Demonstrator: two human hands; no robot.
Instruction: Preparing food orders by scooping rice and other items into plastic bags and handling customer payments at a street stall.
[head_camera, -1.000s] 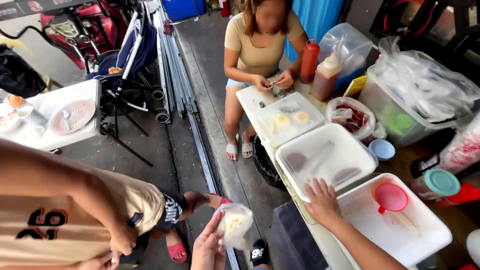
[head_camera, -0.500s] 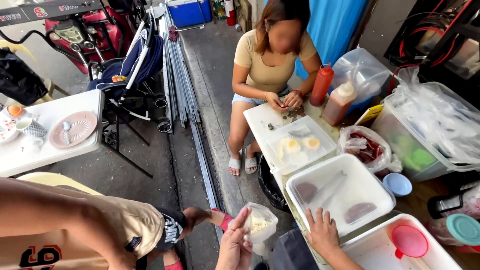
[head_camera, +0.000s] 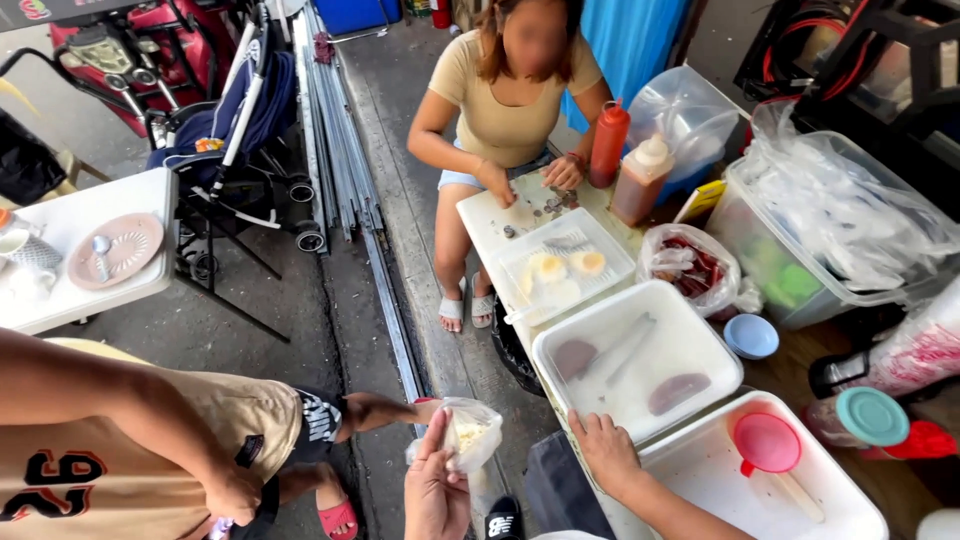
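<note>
Holding a small clear plastic bag of pale food pinched in our left hand, we are offering it to the person in the tan shirt on the left, whose own hand is now touching the bag where half a second ago it was only reaching toward it. We judge the handover is under way, though our fingers are not yet letting go. Moving right, our right hand is resting flat and open on the edge of the white lidded tub, as it did before, holding nothing. Beyond it, a seated person is counting coins on a white board, beside a red sauce bottle.
</note>
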